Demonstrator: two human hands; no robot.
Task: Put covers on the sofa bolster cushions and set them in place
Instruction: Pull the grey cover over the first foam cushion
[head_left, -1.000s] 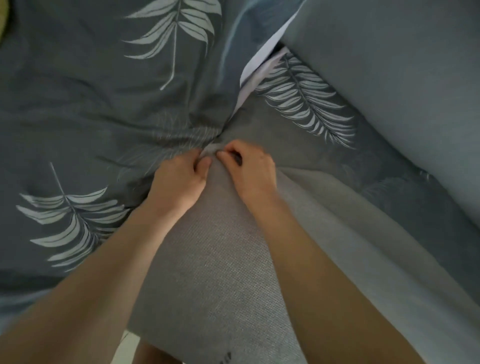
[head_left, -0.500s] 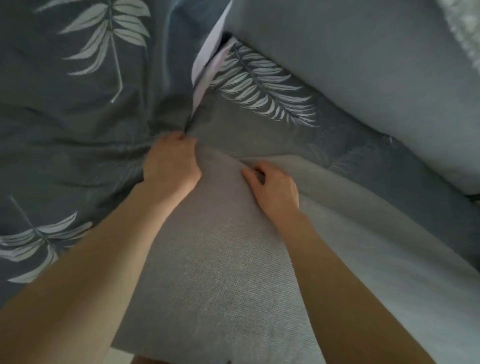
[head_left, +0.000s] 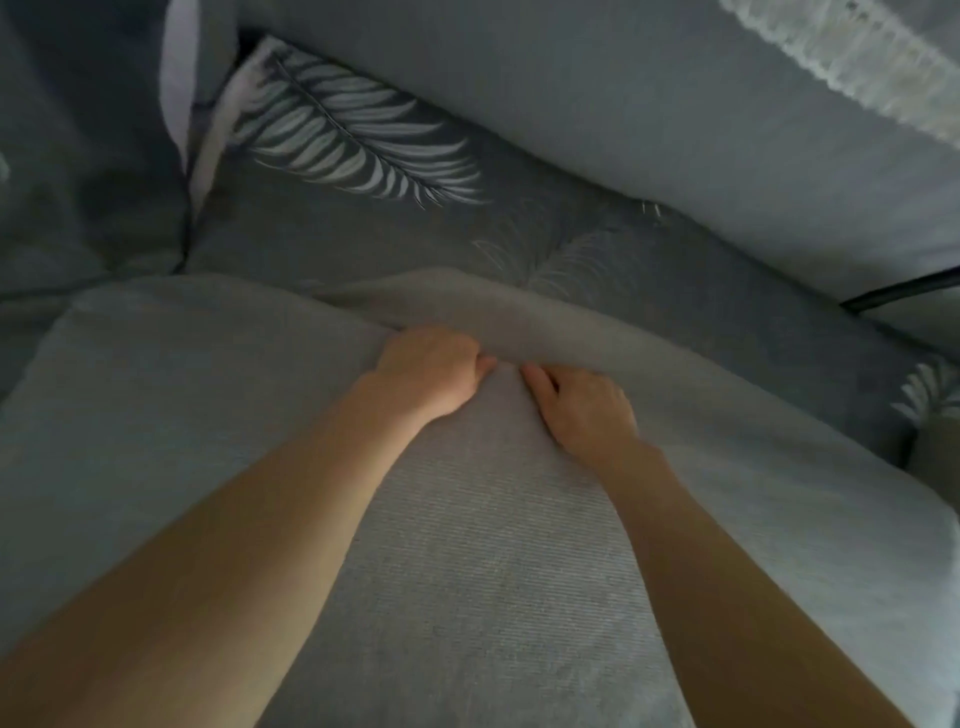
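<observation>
A large grey ribbed bolster cushion (head_left: 467, 571) fills the lower half of the view. Along its far edge a loose flap of grey fabric (head_left: 545, 317) folds over. My left hand (head_left: 431, 371) is a fist gripping that edge near the middle. My right hand (head_left: 582, 410) lies just to its right, fingers curled onto the same edge, thumb toward the left hand. Whether the fingertips pinch a zip is hidden. Behind the cushion lies a dark grey cover with white leaf print (head_left: 363, 150).
A plain grey sofa back cushion (head_left: 623, 114) runs across the top right, with a white lace trim (head_left: 841, 57) at the corner. A white inner lining (head_left: 179, 88) shows at the upper left. A dark gap (head_left: 904, 291) opens at the right.
Both hands have shifted right along the cushion's far edge, and they sit side by side again. The view has swung right, so the leaf-print fabric at left has mostly left the frame.
</observation>
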